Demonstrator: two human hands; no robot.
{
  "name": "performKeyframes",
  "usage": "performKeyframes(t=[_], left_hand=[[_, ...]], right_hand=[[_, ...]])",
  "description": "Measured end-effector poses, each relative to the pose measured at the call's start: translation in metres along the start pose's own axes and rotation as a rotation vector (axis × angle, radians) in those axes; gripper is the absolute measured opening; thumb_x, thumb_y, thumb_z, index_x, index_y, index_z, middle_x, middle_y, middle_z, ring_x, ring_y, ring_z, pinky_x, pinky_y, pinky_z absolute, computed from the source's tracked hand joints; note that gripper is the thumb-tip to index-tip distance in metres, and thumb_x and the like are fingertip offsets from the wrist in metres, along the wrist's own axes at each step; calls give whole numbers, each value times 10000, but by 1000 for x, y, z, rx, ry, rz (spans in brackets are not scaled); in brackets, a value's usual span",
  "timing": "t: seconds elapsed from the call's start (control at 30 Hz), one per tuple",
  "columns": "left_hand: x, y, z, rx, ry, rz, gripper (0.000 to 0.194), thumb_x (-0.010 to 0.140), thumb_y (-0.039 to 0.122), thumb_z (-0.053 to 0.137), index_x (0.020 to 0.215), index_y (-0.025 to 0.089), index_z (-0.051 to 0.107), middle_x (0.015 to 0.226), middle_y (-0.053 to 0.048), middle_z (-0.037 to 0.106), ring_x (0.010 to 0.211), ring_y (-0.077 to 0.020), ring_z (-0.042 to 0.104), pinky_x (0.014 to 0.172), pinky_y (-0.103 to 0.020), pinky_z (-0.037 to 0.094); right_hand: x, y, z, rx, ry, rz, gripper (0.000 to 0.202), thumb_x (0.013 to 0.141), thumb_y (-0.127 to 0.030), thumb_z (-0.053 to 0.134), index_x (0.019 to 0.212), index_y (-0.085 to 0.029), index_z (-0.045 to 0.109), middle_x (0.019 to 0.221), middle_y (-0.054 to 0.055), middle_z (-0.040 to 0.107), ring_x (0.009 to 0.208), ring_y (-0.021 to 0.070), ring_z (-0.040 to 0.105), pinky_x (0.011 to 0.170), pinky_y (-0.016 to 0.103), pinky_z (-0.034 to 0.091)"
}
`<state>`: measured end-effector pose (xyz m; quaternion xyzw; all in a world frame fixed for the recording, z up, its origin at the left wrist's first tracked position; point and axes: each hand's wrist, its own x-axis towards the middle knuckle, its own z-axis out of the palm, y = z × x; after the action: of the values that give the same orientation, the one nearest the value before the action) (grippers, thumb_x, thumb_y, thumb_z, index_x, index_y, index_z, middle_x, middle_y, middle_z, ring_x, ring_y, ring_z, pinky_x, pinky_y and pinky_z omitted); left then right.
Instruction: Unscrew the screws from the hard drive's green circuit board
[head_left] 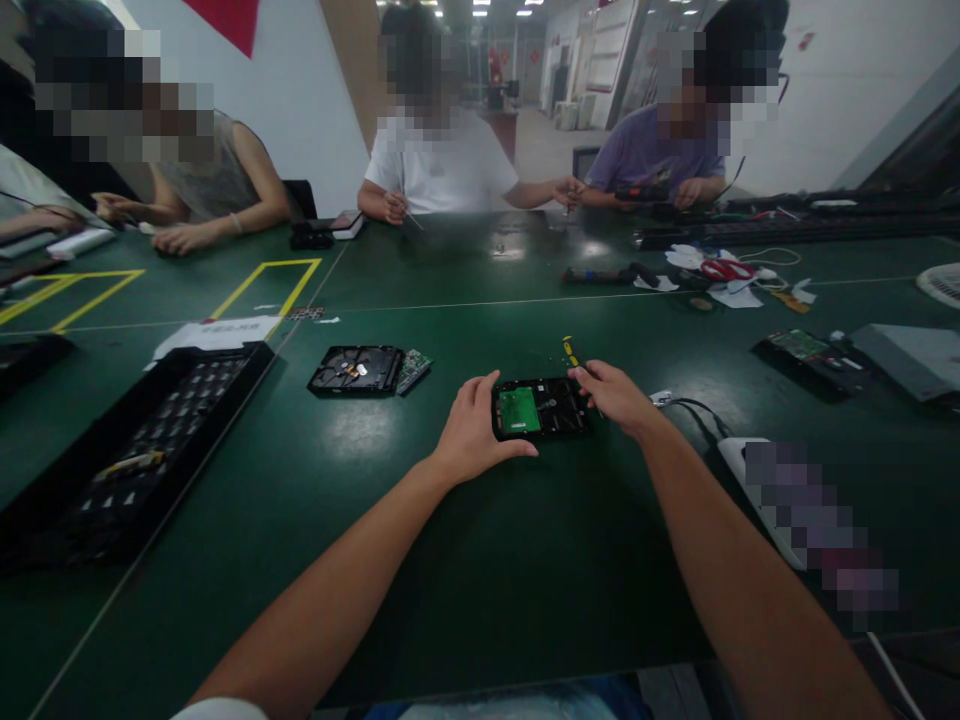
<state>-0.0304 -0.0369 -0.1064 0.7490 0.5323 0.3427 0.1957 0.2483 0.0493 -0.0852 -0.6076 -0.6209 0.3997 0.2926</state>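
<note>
Left hand (472,425) braces hard drive (562,405), right hand (611,392) grips yellow tool (570,350).

Right hand (613,393) partly hides the yellow tool (571,352); the white slab (741,474) is mostly blurred out

own hands (469,428) (611,393): two were at 12 o'clock | black drive units (562,408) (356,370) (814,362): three lay at 12, 11, 1:30 | loose board (414,371): one, 11 | yellow tool (571,350): one, 12 | co-workers (442,165) (217,185) (652,155) (37,218): four sat, 10 to 1

The green tabletop (405,560) looks smooth and glossy, the drive casing (556,405) dark metal.
</note>
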Motion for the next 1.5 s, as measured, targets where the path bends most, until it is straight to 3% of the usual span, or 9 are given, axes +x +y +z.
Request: performKeyframes(t=[0.1, 0.33, 0.6, 0.7, 0.83, 0.93, 1.13, 1.3, 1.5], left_hand=[[0, 5, 4, 126, -19, 12, 1344, 595, 652, 958, 1650, 259, 223, 1569, -195, 405, 1484, -452, 386, 1215, -620, 371], [1, -6, -3, 273, 42, -87, 1198, 707, 576, 924, 1632, 232, 244, 1523, -190, 448, 1431, -417, 454, 1174, -570, 427], [-32, 15, -6, 339, 77, -148, 579, 1004, 336, 597, 1529, 173, 418, 1413, -183, 561, 1340, -353, 538, 1097, -520, 481], [-45, 35, -6, 297, 50, -177, 536, 1055, 462, 487, 1504, 172, 453, 1387, -178, 593, 1282, -338, 574, 1090, -522, 478], [-52, 58, -3, 306, 23, -205, 887, 917, 778, 563, 1541, 165, 415, 1421, -208, 577, 1315, -398, 548, 1085, -546, 466], [-56, 70, 6, 333, 33, -216, 1035, 836, 868, 583, 1564, 158, 392, 1520, -242, 483, 1388, -448, 486, 1107, -584, 443], [-61, 82, 30, 399, 81, -153, 1205, 725, 846, 730, 1629, 177, 298, 1742, -257, 34, 1469, -549, 368, 1109, -662, 424], [-54, 72, 28, 411, 49, -104, 1112, 769, 670, 788, 1629, 179, 281, 1744, -242, 57, 1457, -525, 405, 1125, -646, 424], [-47, 35, -4, 365, -84, 57, 1069, 792, 546, 782, 1655, 244, 229, 1729, -207, 131, 1523, -459, 347, 1218, -628, 319]], right_hand=[[2, -3, 1, -48, -44, -21, 267, 994, -399, 534, 1043, -199, 704, 933, 58, 693, 797, 179, 607, 629, 262, 457], [-24, 0, -11, -173, -17, -28, 257, 980, -447, 561, 978, -223, 687, 819, 35, 688, 739, 190, 591, 630, 283, 420], [-91, 1, 6, -81, 4, 79, 246, 990, -424, 556, 981, -218, 689, 956, 58, 774, 766, 182, 660, 656, 299, 474], [-110, -5, 20, 3, -61, 95, 252, 996, -426, 554, 976, -211, 685, 926, 65, 784, 719, 171, 652, 623, 295, 479], [-119, -10, 32, 226, -166, 128, 222, 999, -377, 552, 1004, -191, 673, 962, 99, 802, 691, 160, 664, 585, 281, 491], [-114, -16, 28, 304, -70, 103, 167, 976, -343, 598, 996, -185, 647, 1010, 118, 804, 711, 160, 688, 630, 291, 534], [-82, -34, 20, 384, 227, -71, 221, 930, -368, 651, 1071, -212, 586, 1069, 103, 790, 926, 217, 768, 863, 383, 604], [-52, -40, 27, 80, 512, -209, 264, 927, -415, 643, 1108, -229, 599, 961, 88, 782, 897, 284, 782, 900, 472, 595], [-49, -26, 34, 2, 575, -380, 695, 964, -374, 588, 1587, -221, 321, 1099, 91, 779, 902, 277, 779, 909, 483, 608]])
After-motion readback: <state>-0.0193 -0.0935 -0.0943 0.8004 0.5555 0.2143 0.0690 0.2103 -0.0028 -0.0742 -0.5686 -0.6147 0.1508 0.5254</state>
